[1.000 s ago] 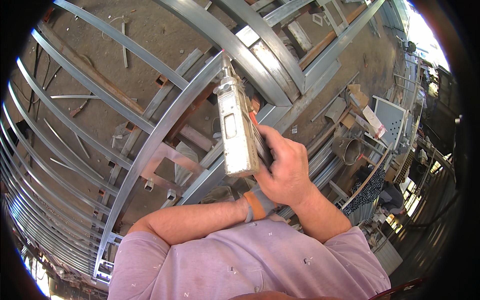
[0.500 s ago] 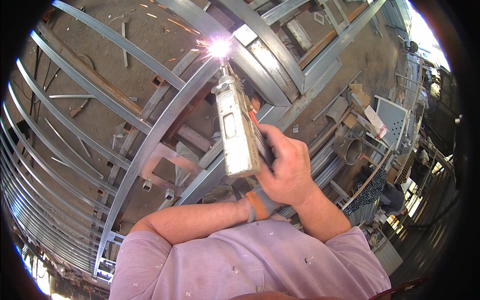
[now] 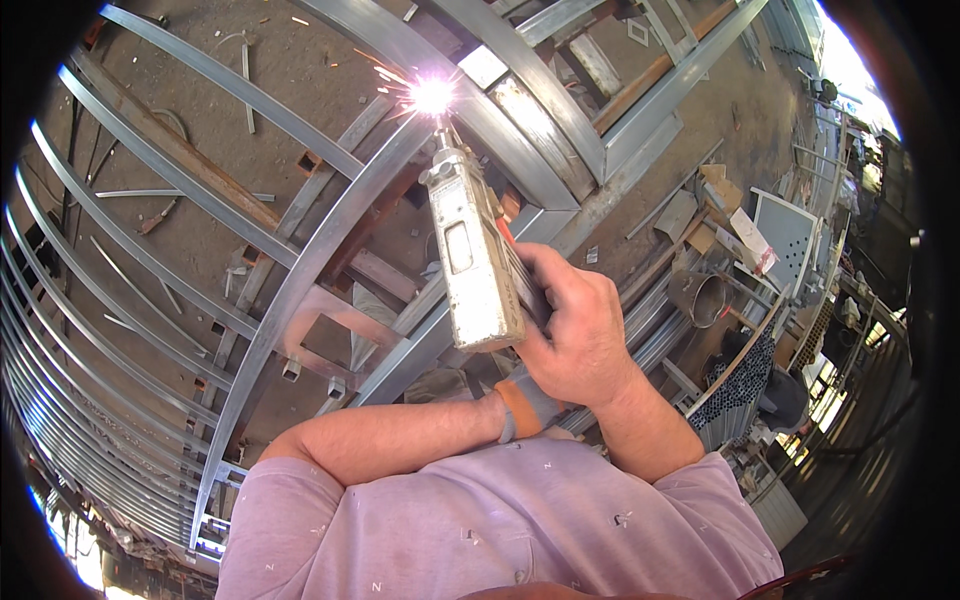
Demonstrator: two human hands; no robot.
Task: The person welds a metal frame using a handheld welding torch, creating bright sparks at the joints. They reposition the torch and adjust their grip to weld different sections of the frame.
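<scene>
My bare right hand (image 3: 580,335) is wrapped round a worn, pale handheld welding gun (image 3: 468,265). Its nozzle points away from me, and a bright pinkish-white arc (image 3: 432,97) with sparks burns at the tip. There the end of a long curved steel bar (image 3: 325,235) meets a wide steel tube (image 3: 385,35). My left forearm crosses in front of my chest. The left hand (image 3: 540,402), in a grey glove with an orange cuff, lies beneath my right wrist, its fingers hidden.
Several curved metal bars (image 3: 165,225) fan out on the left. Mitred steel tubes (image 3: 560,190) form a corner ahead. At right stand a bucket (image 3: 697,298), a perforated light panel (image 3: 785,240), cardboard scraps (image 3: 715,190) and a bundle of small tubes (image 3: 742,385).
The gun's tip and the arc have shifted very slightly left. The sparks have a different spread, shorter and closer to the arc. Both arms keep nearly the same pose.
</scene>
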